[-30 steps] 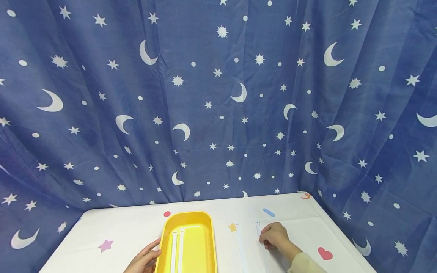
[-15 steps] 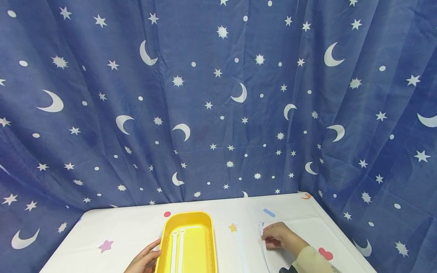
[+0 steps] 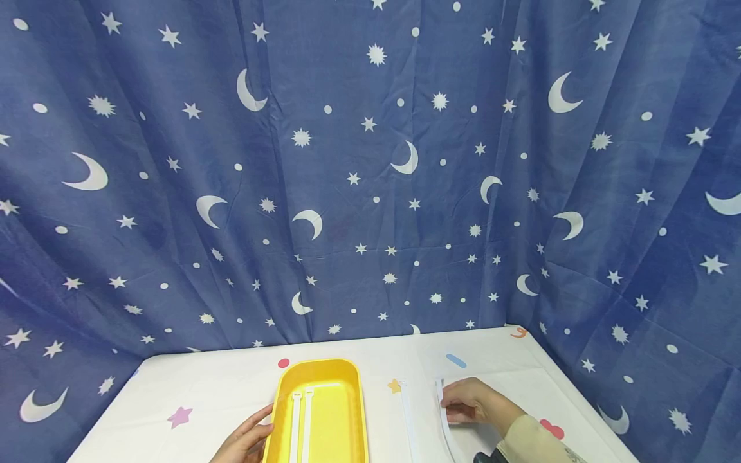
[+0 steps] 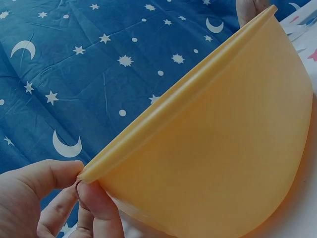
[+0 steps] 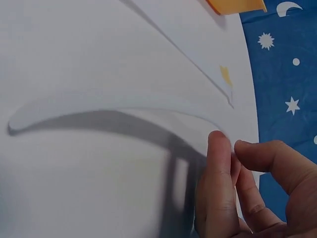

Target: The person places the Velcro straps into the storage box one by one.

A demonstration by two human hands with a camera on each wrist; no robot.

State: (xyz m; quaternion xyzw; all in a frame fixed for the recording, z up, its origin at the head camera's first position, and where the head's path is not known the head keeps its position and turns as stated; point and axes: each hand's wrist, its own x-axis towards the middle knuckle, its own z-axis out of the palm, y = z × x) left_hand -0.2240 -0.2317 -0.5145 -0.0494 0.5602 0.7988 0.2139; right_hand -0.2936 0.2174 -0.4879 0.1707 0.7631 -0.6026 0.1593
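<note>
At the near middle of the table in the head view stands a yellow tray [image 3: 338, 427]. My left hand [image 3: 243, 440] holds its left side, and in the left wrist view thumb and fingers pinch the rim. Inside the tray, two white cable straps [image 3: 306, 421] with slotted heads lie side by side. To the right, my right hand [image 3: 473, 404] pinches another white strap [image 3: 444, 426] near its head end. That strap [image 5: 99, 101] bows in an arc above the table in the right wrist view. Between tray and right hand, one more white strap [image 3: 408, 421] lies on the table.
A white tablecloth [image 3: 214, 386] with coloured printed shapes covers the table. Behind it and to the sides hangs a blue curtain [image 3: 347, 193] with moons and stars. A dark device [image 3: 489, 456] sits at the right wrist.
My right hand has lifted the strap, which lay flat a second ago and now curves upward. Lately it has shifted slightly left. The left hand and the tray have stayed put.
</note>
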